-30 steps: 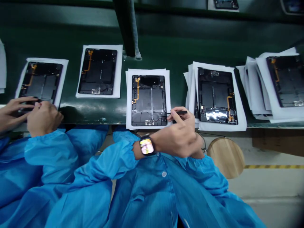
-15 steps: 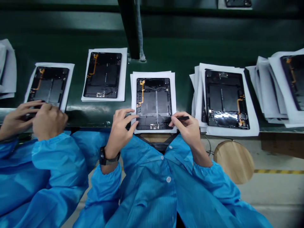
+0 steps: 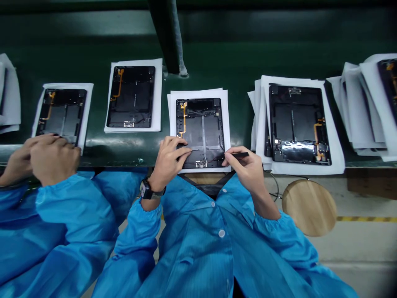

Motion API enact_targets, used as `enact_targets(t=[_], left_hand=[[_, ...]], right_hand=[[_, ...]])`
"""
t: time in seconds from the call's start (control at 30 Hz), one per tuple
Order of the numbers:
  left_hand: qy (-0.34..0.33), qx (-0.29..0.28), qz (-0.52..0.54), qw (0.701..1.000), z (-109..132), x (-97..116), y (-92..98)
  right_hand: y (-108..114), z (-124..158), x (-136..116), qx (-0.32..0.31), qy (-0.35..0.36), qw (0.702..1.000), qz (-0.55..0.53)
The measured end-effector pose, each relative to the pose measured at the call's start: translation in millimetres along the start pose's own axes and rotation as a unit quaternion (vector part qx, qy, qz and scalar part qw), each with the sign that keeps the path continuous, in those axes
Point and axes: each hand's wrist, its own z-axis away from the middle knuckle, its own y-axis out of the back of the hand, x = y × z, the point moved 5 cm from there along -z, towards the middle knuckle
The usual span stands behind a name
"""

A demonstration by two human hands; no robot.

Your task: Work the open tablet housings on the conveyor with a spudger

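Bending over an opened tablet (image 3: 194, 128) on white sheets (image 3: 171, 108) at the green bench's (image 3: 124, 147) near edge, laying the left hand (image 3: 169, 158), loosely open, across its lower left side, and pinching a black tool (image 3: 241, 155) in the right hand (image 3: 248, 169) by its lower right edge, angling both inward.

This looks like an electronics workshop; a long green bench (image 3: 211, 58) carries a row of opened tablets (image 3: 192, 129), their inner parts bare, on white paper (image 3: 336, 155); two people work side by side in matching blue coats (image 3: 195, 256); a wooden stool (image 3: 309, 207) and striped floor tape (image 3: 366, 219) show below.
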Motion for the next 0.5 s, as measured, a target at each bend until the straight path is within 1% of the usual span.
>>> enact_targets(t=[0.07, 0.2, 0.37, 0.5], left_hand=[[0.001, 0.015, 0.012, 1.0, 0, 1, 1.6], [0.012, 0.022, 0.038, 0.999, 7, 5, 10.7], [0.05, 0.025, 0.046, 0.997, 28, 4, 24.7], [0.082, 0.029, 0.053, 0.995, 44, -1, 26.3]], right_hand=[[-1, 0, 0, -0.006, -0.001, 1.0, 0.002], [-4, 1, -2, -0.022, 0.007, 1.0, 0.01], [-12, 2, -8, -0.043, 0.045, 0.996, 0.066], [-22, 4, -10, -0.052, 0.068, 0.992, 0.089]])
